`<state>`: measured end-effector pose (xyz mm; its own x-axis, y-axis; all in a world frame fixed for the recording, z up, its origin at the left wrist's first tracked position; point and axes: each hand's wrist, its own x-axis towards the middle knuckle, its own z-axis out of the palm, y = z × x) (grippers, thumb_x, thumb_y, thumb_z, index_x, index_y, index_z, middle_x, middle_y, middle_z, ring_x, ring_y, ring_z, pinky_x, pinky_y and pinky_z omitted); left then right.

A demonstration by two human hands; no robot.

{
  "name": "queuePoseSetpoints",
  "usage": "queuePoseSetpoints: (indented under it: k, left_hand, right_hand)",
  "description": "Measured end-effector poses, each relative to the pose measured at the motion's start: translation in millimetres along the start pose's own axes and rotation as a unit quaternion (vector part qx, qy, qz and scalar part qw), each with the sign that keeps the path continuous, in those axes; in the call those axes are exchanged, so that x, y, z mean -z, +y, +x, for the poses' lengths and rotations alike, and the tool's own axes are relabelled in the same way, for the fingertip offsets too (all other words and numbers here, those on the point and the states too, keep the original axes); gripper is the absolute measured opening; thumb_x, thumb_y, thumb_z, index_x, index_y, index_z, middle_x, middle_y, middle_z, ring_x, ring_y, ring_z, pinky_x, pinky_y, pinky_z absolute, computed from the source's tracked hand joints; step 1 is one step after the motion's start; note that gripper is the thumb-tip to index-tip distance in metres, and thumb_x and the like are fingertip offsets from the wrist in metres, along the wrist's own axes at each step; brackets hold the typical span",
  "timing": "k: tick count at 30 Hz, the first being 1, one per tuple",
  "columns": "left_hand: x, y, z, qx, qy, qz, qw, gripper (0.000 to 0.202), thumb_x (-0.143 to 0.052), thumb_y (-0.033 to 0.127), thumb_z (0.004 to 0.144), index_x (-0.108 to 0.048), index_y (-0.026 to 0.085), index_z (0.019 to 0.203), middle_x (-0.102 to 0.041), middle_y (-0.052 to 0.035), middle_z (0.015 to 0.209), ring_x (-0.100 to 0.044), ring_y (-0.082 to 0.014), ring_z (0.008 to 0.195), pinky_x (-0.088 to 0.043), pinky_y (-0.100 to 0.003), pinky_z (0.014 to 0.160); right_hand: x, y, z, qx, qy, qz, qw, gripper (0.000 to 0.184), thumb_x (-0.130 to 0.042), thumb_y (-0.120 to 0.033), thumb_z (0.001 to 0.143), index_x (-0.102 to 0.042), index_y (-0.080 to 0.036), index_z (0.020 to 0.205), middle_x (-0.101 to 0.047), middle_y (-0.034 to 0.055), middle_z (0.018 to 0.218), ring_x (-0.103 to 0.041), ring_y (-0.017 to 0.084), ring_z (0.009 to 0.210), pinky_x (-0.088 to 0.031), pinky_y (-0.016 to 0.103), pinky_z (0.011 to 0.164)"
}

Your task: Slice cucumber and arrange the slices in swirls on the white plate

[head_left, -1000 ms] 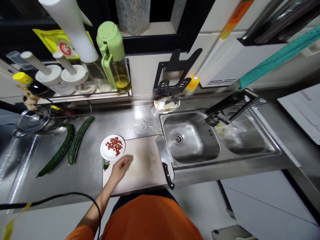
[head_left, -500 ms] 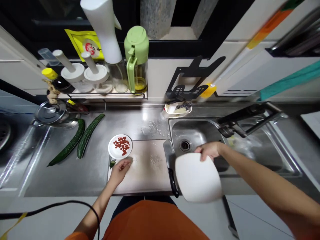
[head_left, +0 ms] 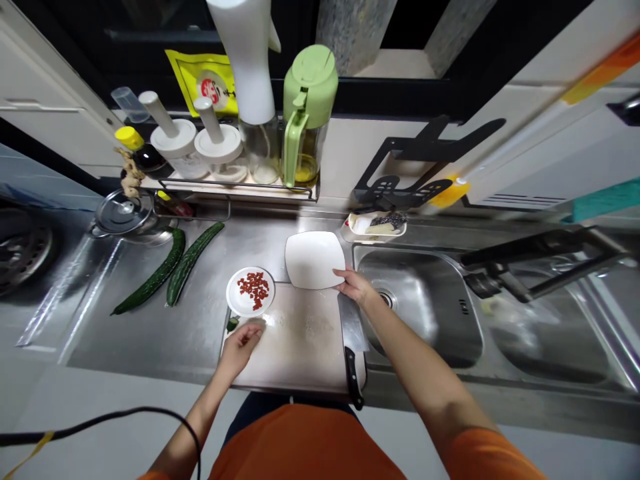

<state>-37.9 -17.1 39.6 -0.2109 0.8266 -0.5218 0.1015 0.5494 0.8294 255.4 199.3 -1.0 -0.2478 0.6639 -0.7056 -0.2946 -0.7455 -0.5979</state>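
My right hand [head_left: 354, 285] grips the near right edge of a square white plate [head_left: 313, 259], which sits on the steel counter just behind the cutting board [head_left: 300, 340]. My left hand [head_left: 241, 345] rests with curled fingers on the board's left edge, beside a small green scrap [head_left: 232, 325]. What it holds, if anything, is hidden. A small round dish of red pieces [head_left: 251, 291] stands just beyond the left hand. A cleaver [head_left: 353, 330] with a black handle lies along the board's right side.
Two cucumbers [head_left: 170, 268] lie on the counter at left, near a pot lid [head_left: 123, 213]. A rack with bottles and a green oil jug [head_left: 305, 113] lines the back wall. The sink [head_left: 425, 307] and faucet [head_left: 530, 260] are at right, a soap dish [head_left: 375, 227] behind.
My right hand carried the white plate from in front of the sink to the counter behind the cutting board. The left hand stayed put. The view shifted left.
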Motion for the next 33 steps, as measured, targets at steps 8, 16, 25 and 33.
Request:
queuePoseSetpoints:
  k: [8, 16, 25, 33]
  left_hand:
    - [-2.1, -11.5, -1.0, 0.006, 0.002, 0.005, 1.0, 0.048, -0.065, 0.055, 0.068, -0.068, 0.013, 0.093, -0.065, -0.0028, 0.071, -0.056, -0.0125, 0.062, -0.041, -0.022, 0.058]
    - [-4.0, -19.3, -1.4, 0.011, 0.008, 0.006, 1.0, 0.046, -0.065, 0.052, 0.07, -0.068, 0.014, 0.095, -0.067, -0.0043, 0.076, -0.058, -0.0132, 0.066, -0.044, -0.022, 0.062]
    - [-3.7, -25.9, -5.9, 0.016, 0.009, 0.008, 1.0, 0.046, -0.065, 0.054, 0.069, -0.068, 0.014, 0.092, -0.067, -0.0033, 0.072, -0.057, -0.0125, 0.063, -0.043, -0.022, 0.059]
    - [6.6, -27.0, -15.1, -0.011, 0.072, 0.049, 0.996, 0.046, -0.063, 0.056, 0.07, -0.069, 0.016, 0.091, -0.071, -0.0073, 0.083, -0.063, -0.0172, 0.074, -0.049, -0.025, 0.066]
  right_hand:
    - [-12.2, 9.9, 11.1, 0.007, 0.049, 0.021, 0.999, 0.041, -0.058, -0.005, 0.076, -0.053, -0.023, 0.113, -0.07, 0.0038, 0.098, -0.068, 0.02, 0.081, -0.059, 0.044, 0.071]
    - [-17.6, 9.2, 12.7, 0.006, 0.068, 0.011, 0.998, 0.043, -0.054, -0.003, 0.076, -0.052, -0.024, 0.113, -0.07, 0.0029, 0.098, -0.068, 0.019, 0.079, -0.059, 0.044, 0.07]
    - [-22.2, 10.2, 11.4, 0.043, 0.115, -0.097, 0.988, 0.037, -0.058, -0.005, 0.072, -0.055, -0.02, 0.106, -0.07, 0.0014, 0.085, -0.065, 0.015, 0.067, -0.06, 0.032, 0.059]
    - [-14.3, 13.8, 20.4, 0.078, 0.2, -0.283, 0.935, 0.028, -0.07, -0.013, 0.062, -0.061, -0.014, 0.089, -0.067, 0.0026, 0.075, -0.06, 0.013, 0.058, -0.053, 0.022, 0.045]
